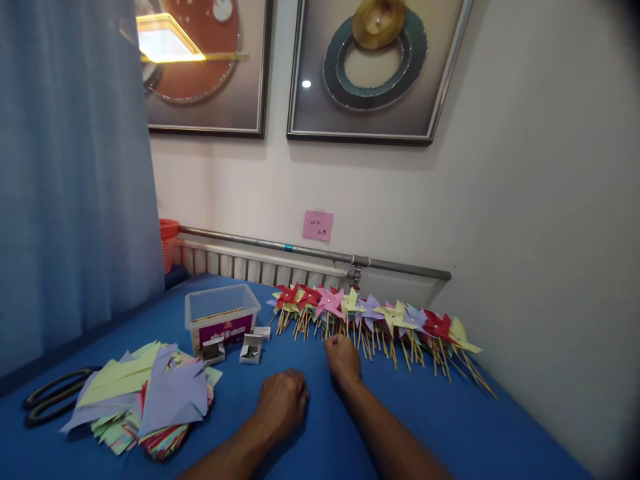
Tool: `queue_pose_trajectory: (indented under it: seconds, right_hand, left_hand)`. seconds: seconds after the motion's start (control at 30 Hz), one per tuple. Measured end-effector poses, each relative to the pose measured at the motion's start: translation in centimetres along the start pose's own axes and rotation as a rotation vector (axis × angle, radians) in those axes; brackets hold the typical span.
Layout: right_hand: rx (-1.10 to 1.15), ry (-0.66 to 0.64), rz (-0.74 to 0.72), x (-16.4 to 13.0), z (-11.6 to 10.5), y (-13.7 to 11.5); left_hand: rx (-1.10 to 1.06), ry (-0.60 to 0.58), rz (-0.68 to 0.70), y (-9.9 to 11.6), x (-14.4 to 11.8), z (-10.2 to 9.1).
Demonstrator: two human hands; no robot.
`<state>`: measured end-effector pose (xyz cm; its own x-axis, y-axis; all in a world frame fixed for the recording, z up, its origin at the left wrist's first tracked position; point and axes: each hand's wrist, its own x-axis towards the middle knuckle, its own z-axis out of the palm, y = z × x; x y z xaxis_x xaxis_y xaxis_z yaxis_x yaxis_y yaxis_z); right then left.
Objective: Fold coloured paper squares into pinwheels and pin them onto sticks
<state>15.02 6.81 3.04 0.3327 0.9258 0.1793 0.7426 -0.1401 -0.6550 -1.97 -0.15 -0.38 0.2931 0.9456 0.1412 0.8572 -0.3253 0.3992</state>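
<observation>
My left hand (283,404) rests on the blue cloth, curled into a fist with nothing showing in it. Farther forward, my right hand (343,360) is closed at the lower ends of the pinwheel sticks. Just above it lies a pink pinwheel (330,303), its thin stick running down toward my fingers. Whether the fingers grip that stick is hidden. A long row of finished paper pinwheels (395,316) in red, yellow, purple and pink lies along the wall side, sticks pointing toward me.
At left lies a pile of cut paper sheets (175,390) beside black-handled scissors (55,397). Behind stand a clear plastic box (220,300) with sticks and small open cardboard boxes (251,349). A metal rail (265,242) runs along the wall; a blue curtain (75,167) hangs left.
</observation>
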Motion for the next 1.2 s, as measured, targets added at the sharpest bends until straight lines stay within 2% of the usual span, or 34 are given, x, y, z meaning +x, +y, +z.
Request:
queue_pose_trajectory:
  seconds: [0.13,0.37,0.6,0.73,0.8,0.9,1.03,1.13,1.2]
  right_hand:
    - [-0.048,0.025,0.013,1.7,0.5,-0.4]
    - [-0.102,0.018,0.043,2.4,1.7,0.4]
    - [-0.052,0.058,-0.052,1.1,1.9,0.9]
    - [0.019,0.053,-0.17,-2.4,1.8,1.4]
    - [0.129,0.04,-0.278,-4.9,1.7,1.6]
    - [0.264,-0.054,-0.375,-9.3,1.2,1.7]
    - [0.282,-0.177,-0.511,-14.7,0.9,2.2]
    - [0.209,-0.198,-0.656,-17.3,2.6,4.1]
    - [0.134,-0.13,-0.753,-18.5,4.7,6.1]
  left_hand:
    - [0.019,-0.007,-0.005,0.0,0.1,0.1]
    - [-0.001,-0.036,-0.001,0.5,0.0,-0.6]
    - [0.007,-0.022,0.009,0.4,0.0,-0.6]
    - [0.004,-0.017,0.007,0.5,-0.1,-0.8]
    - [0.018,-0.002,0.001,0.5,-0.2,-0.9]
    - [0.043,0.029,-0.019,0.4,-0.3,-1.0]
    - [0.074,0.048,-0.04,0.2,-0.6,-1.2]
    - [0.125,0.081,-0.011,0.2,-1.0,-1.3]
    - [0.16,0.101,0.02,0.2,-1.3,-1.2]
